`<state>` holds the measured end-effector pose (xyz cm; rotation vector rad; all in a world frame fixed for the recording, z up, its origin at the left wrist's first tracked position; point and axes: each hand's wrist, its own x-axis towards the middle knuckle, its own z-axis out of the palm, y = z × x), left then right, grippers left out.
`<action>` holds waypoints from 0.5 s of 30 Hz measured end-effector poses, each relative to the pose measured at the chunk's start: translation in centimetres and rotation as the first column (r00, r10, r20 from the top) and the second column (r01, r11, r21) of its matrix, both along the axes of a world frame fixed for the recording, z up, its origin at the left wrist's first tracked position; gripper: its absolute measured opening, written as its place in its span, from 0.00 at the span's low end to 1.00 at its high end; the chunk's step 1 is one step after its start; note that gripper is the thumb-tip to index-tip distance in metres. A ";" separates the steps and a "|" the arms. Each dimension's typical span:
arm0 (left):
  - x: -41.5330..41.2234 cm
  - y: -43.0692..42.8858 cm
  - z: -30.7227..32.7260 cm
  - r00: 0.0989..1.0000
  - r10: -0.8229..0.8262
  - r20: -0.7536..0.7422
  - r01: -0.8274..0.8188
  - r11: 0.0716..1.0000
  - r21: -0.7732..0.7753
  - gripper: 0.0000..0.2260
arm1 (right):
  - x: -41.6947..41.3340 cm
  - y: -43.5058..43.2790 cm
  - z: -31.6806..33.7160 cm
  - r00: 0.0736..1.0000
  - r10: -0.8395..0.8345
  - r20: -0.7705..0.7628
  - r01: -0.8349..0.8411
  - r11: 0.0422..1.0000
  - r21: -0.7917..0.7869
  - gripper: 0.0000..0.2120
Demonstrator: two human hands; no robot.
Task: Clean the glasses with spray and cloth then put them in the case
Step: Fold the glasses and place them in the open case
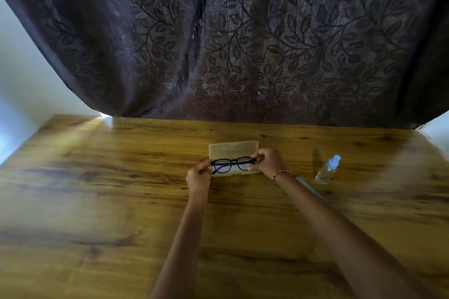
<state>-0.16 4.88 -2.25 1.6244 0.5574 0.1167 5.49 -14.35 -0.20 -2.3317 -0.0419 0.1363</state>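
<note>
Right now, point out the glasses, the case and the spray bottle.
glasses (233, 162): head view, on the bridge of the black frame.
case (233, 148): head view, on the raised open lid.
spray bottle (326, 172): head view, on its clear body.

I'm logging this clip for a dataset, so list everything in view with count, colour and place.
glasses: one, black frame, held over the open case
case: one, translucent pale yellow, lid up, table centre
spray bottle: one, clear with a pale cap, right of the case
cloth: one, pale, partly hidden by the right forearm; blurred
table: one, brown wood grain
curtain: one, dark with a leaf pattern, behind the table
bracelet: one, beaded, right wrist
left hand: grip on the glasses' left end
right hand: grip on the glasses' right end
</note>
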 end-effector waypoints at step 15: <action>0.5 0.3 0.0 0.999 0.008 -0.031 -0.007 1.000 0.018 0.12 | -0.3 -0.8 0.0 0.996 0.012 -0.093 0.003 0.987 0.159 0.30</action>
